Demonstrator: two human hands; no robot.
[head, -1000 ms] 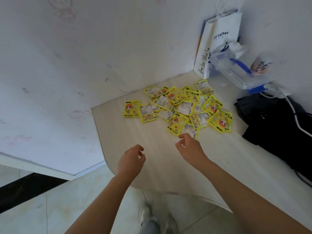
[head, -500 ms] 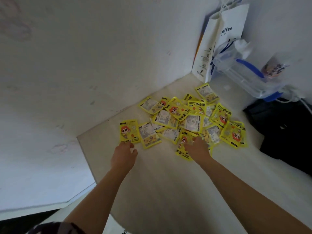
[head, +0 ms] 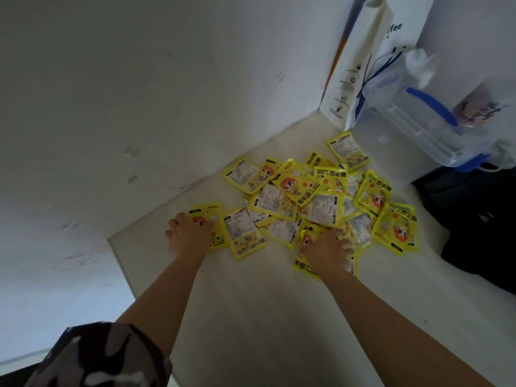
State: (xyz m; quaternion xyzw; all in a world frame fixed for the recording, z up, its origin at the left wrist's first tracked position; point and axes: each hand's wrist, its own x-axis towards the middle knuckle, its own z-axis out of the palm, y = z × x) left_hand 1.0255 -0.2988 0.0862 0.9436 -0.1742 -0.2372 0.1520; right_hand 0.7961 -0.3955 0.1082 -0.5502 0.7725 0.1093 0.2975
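Item: pile (head: pixel 315 196) of yellow hand-warmer packets, loosely overlapped, on the pale table (head: pixel 251 317) in the corner against the wall (head: pixel 139 93). Your left hand (head: pixel 190 236) lay on the end packet (head: pixel 216 219), which sat at the pile's left edge, touching its neighbour. The fingers bent down over its left side with the tips out of sight, so it could not be told whether the packet was pinched or merely pressed. Your right hand (head: pixel 326 251) covered the front packet (head: pixel 305 268) at the pile's near edge, fingers curled into the heap; its hold was likewise unreadable. Risks, as judged: the packets looked slick and flat, so a lift from a pressed palm could slide one away rather than raise it. A curled grab into overlapped packets could drag up neighbours or scatter them toward the black bag (head: pixel 480 219) just beside the pile. Hidden or unclear: both sets of fingertips; most of the front packet; the pile's lower layers; the paper bag (head: pixel 363 65), cut off at the top; the blurred contents of the clear box (head: pixel 413 127); your sleeve (head: pixel 106 356), cropped at the bottom.
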